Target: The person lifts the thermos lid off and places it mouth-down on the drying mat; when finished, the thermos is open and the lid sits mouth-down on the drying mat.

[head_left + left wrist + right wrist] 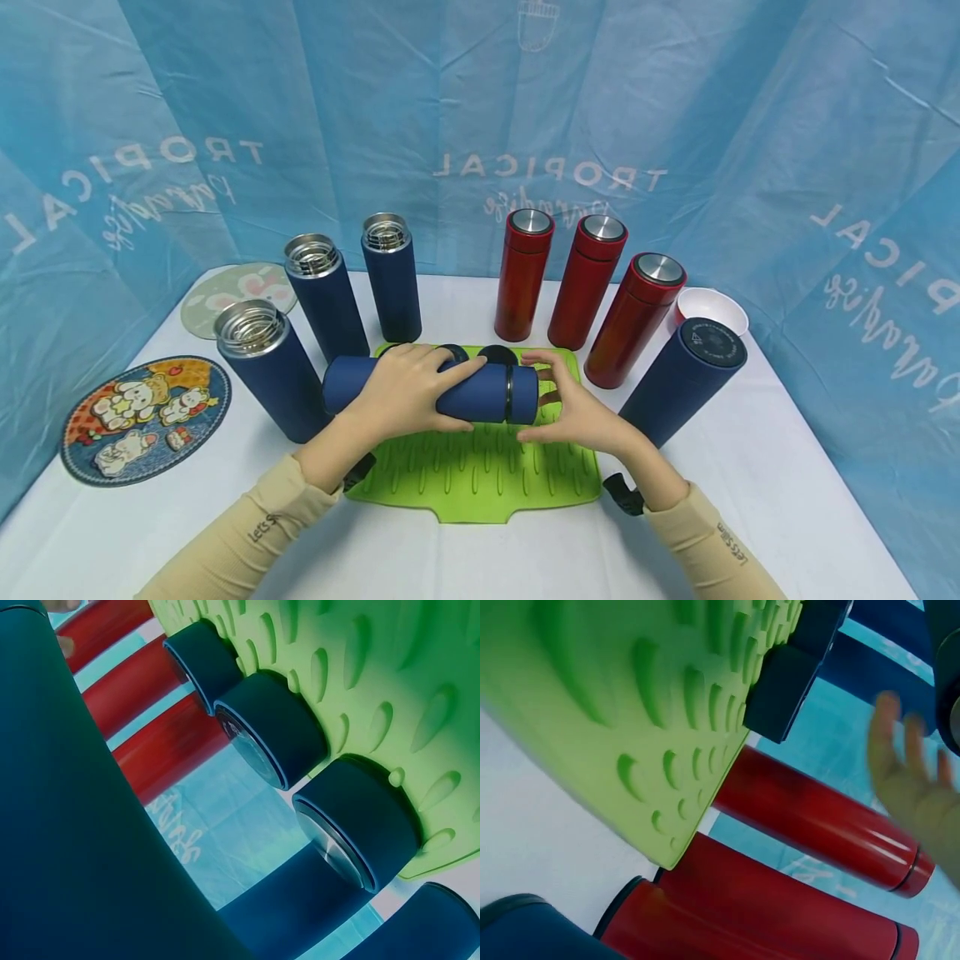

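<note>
My left hand [408, 390] grips a navy thermos bottle [480, 397] from above. The bottle lies sideways in the air over a lime-green ridged mat [472, 483], its lid [525, 396] pointing right. Around that lid end, my right hand [577, 412] has its fingers spread and loosely bent; in the right wrist view this hand [922, 799] looks apart from the bottle. Along the mat's back edge stand several navy lids, with a near lid [360, 821], a middle lid [274, 727] and a far lid [202, 664] in the left wrist view.
Three lidless navy bottles [326, 304] stand at left. Three red bottles [525, 279] with silver-topped lids stand at back right, beside another navy bottle [678, 383] with a dark round top. A white bowl [716, 308], an oval patterned placemat [146, 421] and a pale-green mat [240, 292] lie farther out.
</note>
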